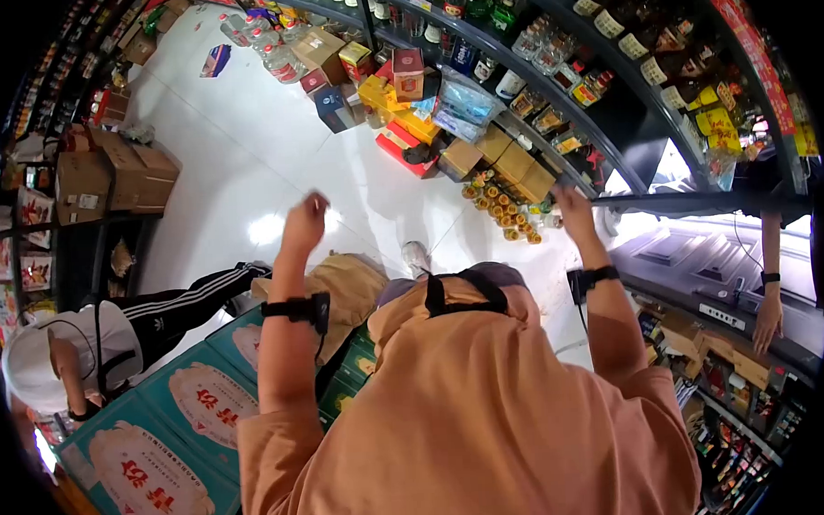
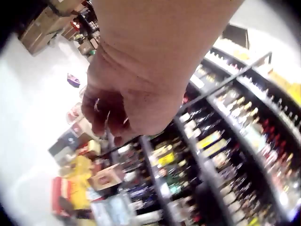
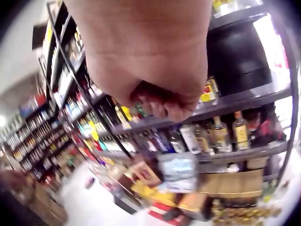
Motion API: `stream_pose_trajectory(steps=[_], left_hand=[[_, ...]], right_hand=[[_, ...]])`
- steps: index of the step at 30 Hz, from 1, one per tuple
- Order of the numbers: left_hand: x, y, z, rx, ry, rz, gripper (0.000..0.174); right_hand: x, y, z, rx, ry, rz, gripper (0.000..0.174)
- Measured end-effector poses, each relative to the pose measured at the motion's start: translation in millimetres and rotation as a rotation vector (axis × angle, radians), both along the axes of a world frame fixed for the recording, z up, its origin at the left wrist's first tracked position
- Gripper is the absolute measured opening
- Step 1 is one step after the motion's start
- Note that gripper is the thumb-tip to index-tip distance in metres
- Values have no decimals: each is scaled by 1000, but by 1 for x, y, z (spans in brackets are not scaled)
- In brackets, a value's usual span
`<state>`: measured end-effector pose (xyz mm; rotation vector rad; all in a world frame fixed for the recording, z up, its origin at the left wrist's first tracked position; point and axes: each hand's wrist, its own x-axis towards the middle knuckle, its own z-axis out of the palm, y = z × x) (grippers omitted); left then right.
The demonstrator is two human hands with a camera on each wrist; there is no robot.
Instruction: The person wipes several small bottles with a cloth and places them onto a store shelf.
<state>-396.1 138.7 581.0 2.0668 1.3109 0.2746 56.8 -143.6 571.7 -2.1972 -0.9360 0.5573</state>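
Observation:
Both of the person's arms reach forward over the white tiled floor. The left hand [image 1: 306, 225] hangs over the floor with nothing in it; its fingers [image 2: 101, 117] are loosely bent in the left wrist view. In the head view the right hand [image 1: 574, 214] overlaps the front of a shelf, beside some brown cartons [image 1: 516, 168]. Its fingers [image 3: 162, 108] bend loosely toward the palm in the right wrist view, and no object shows in them. Gold-capped bottles [image 1: 501, 211] stand on the floor just left of the right hand.
Shelves of bottles [image 1: 551, 66] curve along the right. Boxes [image 1: 408, 76] and a blue plastic-wrapped pack [image 1: 466, 106] lie before them. Teal cartons [image 1: 152, 475] are stacked at lower left, near a person in a white cap [image 1: 39, 370]. Another person's arm [image 1: 769, 290] hangs at far right.

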Motion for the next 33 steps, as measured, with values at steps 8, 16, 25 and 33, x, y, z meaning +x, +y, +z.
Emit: stream_pose_trajectory(steps=[8,16,25,33], left_hand=[[83,-63,-53,-570,-558,313,21],[-7,-154,-299,-1213,-285,807,14],[102,-98,-430,-993,-193,624,19],[222,20,-553,-196,140,50,36]], right_hand=[[-96,-8,31,-147,82,392,33],[-116,-86,-47,-661,422,312,29],[-80,-110,-182,-807,882,-282,19],[-32,-105,-324,-679,777,-42,13]])
